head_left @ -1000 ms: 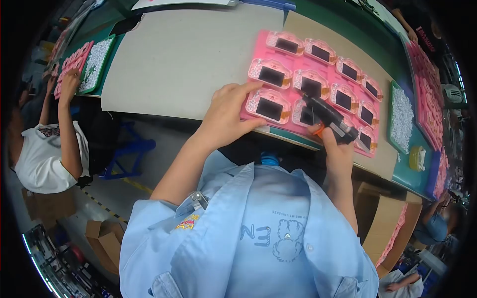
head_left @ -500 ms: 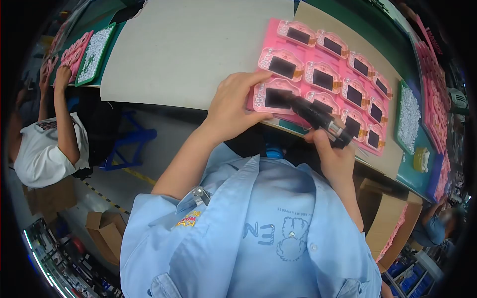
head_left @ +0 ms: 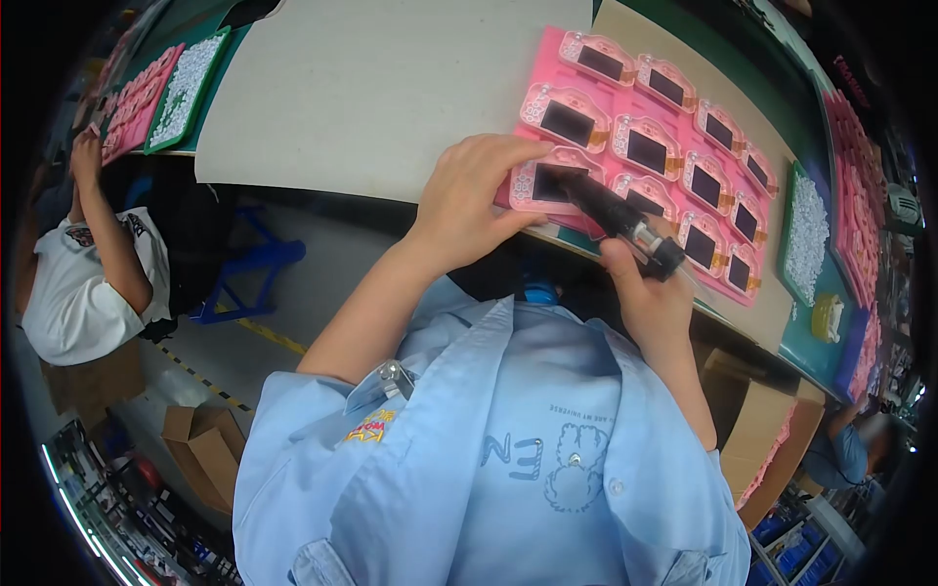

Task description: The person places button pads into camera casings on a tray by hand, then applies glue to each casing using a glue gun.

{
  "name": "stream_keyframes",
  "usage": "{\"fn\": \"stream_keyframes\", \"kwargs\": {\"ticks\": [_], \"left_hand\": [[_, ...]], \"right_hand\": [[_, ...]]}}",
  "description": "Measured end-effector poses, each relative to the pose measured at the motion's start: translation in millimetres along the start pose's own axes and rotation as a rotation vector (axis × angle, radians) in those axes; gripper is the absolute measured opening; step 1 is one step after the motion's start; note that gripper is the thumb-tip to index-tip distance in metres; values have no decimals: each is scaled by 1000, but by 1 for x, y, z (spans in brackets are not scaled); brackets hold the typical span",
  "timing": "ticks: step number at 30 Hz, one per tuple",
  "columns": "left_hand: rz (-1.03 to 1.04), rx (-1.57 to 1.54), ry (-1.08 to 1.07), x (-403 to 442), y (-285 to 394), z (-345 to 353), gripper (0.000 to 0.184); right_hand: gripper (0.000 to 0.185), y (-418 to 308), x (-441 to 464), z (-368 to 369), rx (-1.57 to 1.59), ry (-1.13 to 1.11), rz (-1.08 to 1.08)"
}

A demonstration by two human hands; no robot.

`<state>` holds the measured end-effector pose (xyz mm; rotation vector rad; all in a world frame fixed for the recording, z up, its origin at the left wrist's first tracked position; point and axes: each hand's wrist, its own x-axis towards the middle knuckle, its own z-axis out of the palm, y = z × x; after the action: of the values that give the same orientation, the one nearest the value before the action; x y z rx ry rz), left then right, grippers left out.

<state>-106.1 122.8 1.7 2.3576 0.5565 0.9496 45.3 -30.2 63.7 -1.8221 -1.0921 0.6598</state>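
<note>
Left hand (head_left: 469,200) has thumb and forefinger spread well apart around the near left corner of the work; whether it presses or only rests there, I cannot tell. Right hand (head_left: 655,298) is curled closed around the handle of a black gun-shaped tool (head_left: 625,220).

Largest is the wearer's pale-blue collared shirt (head_left: 391,479), filling the lower middle. Beyond it lies a wide, flat grey sheet (head_left: 391,88) on the table, with a brown cardboard sheet (head_left: 772,298) to its right. On the cardboard sits a bright pink rectangular tray (head_left: 544,63), slightly askew, bearing twelve pale pink, wavy-edged frames in three rows of four.

At the far left, a co-worker in a white top (head_left: 93,288) sits beside another pink tray (head_left: 142,103) and a green tray of white pieces (head_left: 191,88). Right of the cardboard stands a green-rimmed tray (head_left: 788,230) full of small white pieces (head_left: 806,239), with a small yellow container (head_left: 828,317) just beside it.

Smallest is the dark rectangular screen (head_left: 535,186) of the nearest left frame: the tool's tip points over it, contact unclear, and the left fingertips are at that frame's edge.
</note>
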Motion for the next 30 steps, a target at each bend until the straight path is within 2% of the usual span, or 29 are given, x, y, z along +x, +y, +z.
{"fn": "stream_keyframes", "kwargs": {"ticks": [6,15,21,24,30], "left_hand": [[18,-2,13,1,0,1,66],[25,-7,15,0,-2,2,65],[42,2,26,0,-2,2,64],[40,-1,34,-1,-3,2,63],[57,3,52,-2,-3,4,60]], "right_hand": [[35,5,2,2,38,20,-16],[33,1,3,2,-83,14,-70],[33,-4,-1,-1,-104,-11,-18],[31,-5,-6,-6,-144,-9,-71],[30,4,-19,-19,-57,-52,36]]}}
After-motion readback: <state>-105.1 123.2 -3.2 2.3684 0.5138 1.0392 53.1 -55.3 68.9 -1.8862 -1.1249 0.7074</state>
